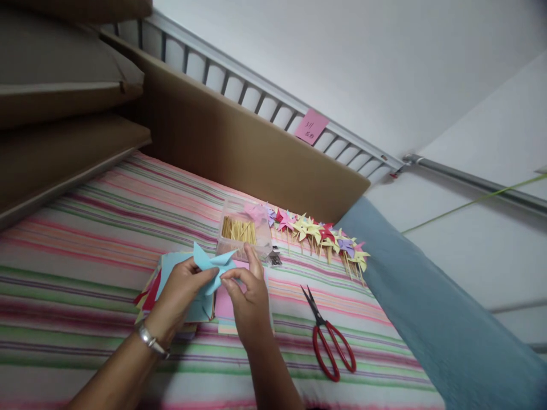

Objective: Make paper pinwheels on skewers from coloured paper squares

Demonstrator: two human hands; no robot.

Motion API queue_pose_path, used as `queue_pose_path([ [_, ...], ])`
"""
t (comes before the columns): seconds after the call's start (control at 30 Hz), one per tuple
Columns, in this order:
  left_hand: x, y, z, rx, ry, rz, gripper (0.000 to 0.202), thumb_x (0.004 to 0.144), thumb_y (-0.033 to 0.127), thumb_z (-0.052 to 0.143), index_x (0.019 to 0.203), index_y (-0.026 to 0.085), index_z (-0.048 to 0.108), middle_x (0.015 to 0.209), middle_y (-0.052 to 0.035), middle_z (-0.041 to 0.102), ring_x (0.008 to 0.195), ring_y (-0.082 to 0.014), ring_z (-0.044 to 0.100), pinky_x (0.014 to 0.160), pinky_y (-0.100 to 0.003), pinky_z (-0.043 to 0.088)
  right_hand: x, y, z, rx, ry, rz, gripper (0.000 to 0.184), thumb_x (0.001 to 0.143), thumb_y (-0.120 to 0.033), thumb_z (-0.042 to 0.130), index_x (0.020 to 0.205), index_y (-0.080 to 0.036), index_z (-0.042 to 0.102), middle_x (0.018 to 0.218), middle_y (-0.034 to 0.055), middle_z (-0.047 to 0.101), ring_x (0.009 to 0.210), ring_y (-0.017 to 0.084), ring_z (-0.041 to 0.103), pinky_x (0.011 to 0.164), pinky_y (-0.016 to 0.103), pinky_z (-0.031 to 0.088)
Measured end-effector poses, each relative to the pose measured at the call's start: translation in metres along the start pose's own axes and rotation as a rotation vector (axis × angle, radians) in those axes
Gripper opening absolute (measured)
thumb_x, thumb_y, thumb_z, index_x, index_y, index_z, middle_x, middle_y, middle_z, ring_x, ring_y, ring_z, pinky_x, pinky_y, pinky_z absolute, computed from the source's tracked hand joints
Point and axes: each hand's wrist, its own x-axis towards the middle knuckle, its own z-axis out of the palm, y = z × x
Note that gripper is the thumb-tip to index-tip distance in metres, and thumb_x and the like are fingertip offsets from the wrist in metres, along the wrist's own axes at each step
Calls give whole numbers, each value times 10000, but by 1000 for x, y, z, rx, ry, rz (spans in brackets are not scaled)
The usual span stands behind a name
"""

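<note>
Both hands hold a light blue folded paper piece (pixel 210 265) above the striped cloth. My left hand (pixel 182 293), with a metal bracelet on the wrist, pinches its left side. My right hand (pixel 249 296) pinches its right side with thumb and forefinger. Under the hands lies a stack of coloured paper squares (pixel 222 304), blue, pink and red. Just beyond stands a clear plastic box of wooden sticks (pixel 239 230).
Red-handled scissors (pixel 327 336) lie open-tipped to the right of my right hand. A row of finished paper pinwheels (pixel 320 234) lies behind them. A cardboard sheet (pixel 239 148) leans on a white rail with a pink note (pixel 311 126). Blue fabric (pixel 427 319) drapes at the right.
</note>
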Motion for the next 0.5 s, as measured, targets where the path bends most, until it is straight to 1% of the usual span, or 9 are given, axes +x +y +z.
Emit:
queue_pose_path([
  [0.2,-1,2,5,-20,-77,21,251,621,263,706,848,155,715,726,-22,705,704,-181,612,682,-260,449,3,2,2,8,0,21,103,764,-165,593,729,-213,677,1457,50,327,1359,227,229,1091,413,173],
  [0.37,-2,4,5,-10,-87,21,220,621,253,711,818,153,719,701,-9,702,648,-153,590,628,-230,430,5,6,0,12,-3,32,94,751,-165,605,727,-213,682,1428,70,377,1350,227,252,1085,418,190],
  [0.5,-3,6,5,-22,-119,29,220,620,264,722,811,154,712,732,-14,707,674,-154,592,647,-230,432,6,6,-2,30,-17,55,87,752,-173,602,733,-210,678,1428,79,377,1344,229,269,1082,419,197],
])
